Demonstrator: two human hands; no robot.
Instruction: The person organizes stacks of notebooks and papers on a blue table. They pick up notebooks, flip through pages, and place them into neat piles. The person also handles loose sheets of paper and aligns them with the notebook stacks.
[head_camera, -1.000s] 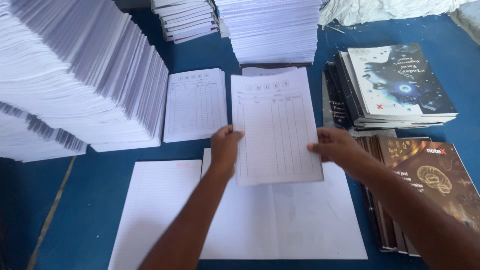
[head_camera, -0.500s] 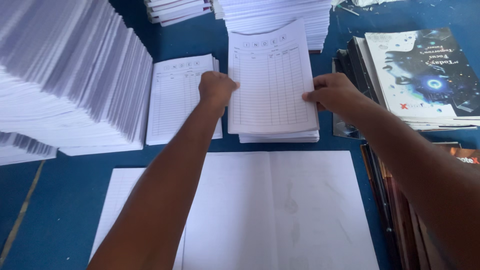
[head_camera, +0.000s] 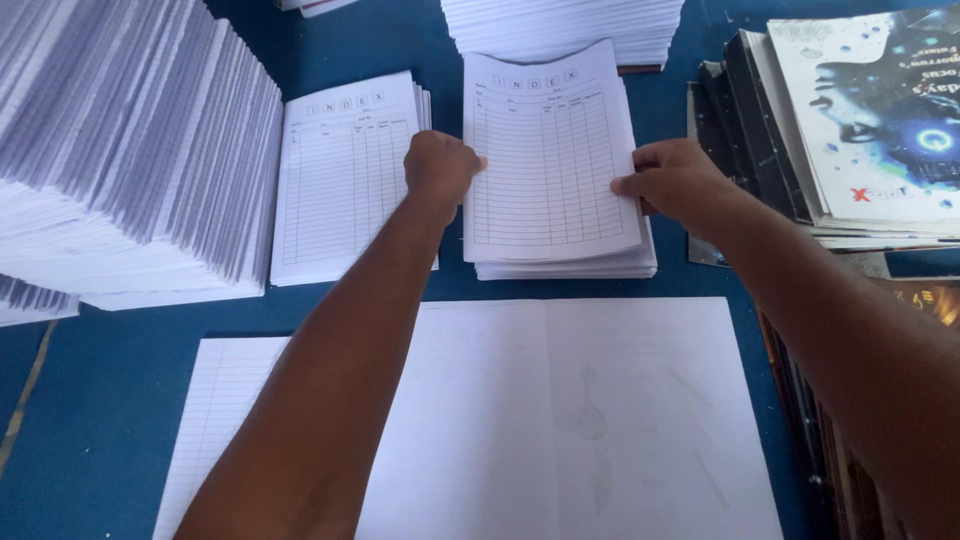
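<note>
A white printed sheet with a ruled table lies on top of a small pile of like sheets at the middle of the blue table. My left hand grips its left edge with curled fingers. My right hand pinches its right edge. Both arms reach forward over a large blank white sheet near me.
A second pile of printed table sheets lies left of the hands. A tall slanted stack of paper fills the left. Another paper stack stands behind. Dark-covered books are stacked at the right. A lined sheet lies at lower left.
Both hands carried the printed sheet away from me, from above the blank sheet onto the pile at the middle. The camera has moved closer to that pile.
</note>
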